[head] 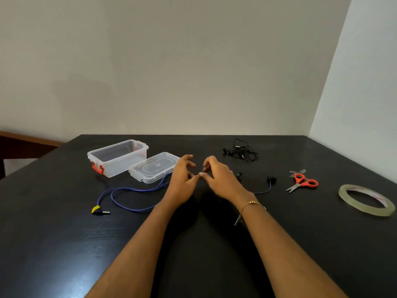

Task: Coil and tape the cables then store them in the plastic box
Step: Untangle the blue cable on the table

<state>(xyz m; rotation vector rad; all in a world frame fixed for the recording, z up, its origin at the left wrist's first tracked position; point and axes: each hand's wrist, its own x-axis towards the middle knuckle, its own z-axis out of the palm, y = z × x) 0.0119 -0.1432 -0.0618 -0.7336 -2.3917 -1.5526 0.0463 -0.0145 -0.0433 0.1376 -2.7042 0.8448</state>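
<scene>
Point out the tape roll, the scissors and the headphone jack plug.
tape roll (352,209): head view, on the near part of its clear ring.
scissors (307,183): head view, on the orange handle loops.
headphone jack plug (99,211): head view, on the black and yellow body of the plug, at the blue cable's end.

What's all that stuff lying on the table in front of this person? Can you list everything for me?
plastic box: one, clear with a red latch, far left, open
lid: one, clear, flat beside the box
blue cable: one, blue with a yellow-black plug, loose in front of the box and lid, running under the hands
black cable: one, black, tangled, far centre-right
scissors: one pair, orange handles, right
tape roll: one, clear, far right, lying flat
table: one, black
left hand: one, fingertips meeting the right hand's; what they pinch is too small to tell
right hand: one, gold bracelet on the wrist
</scene>
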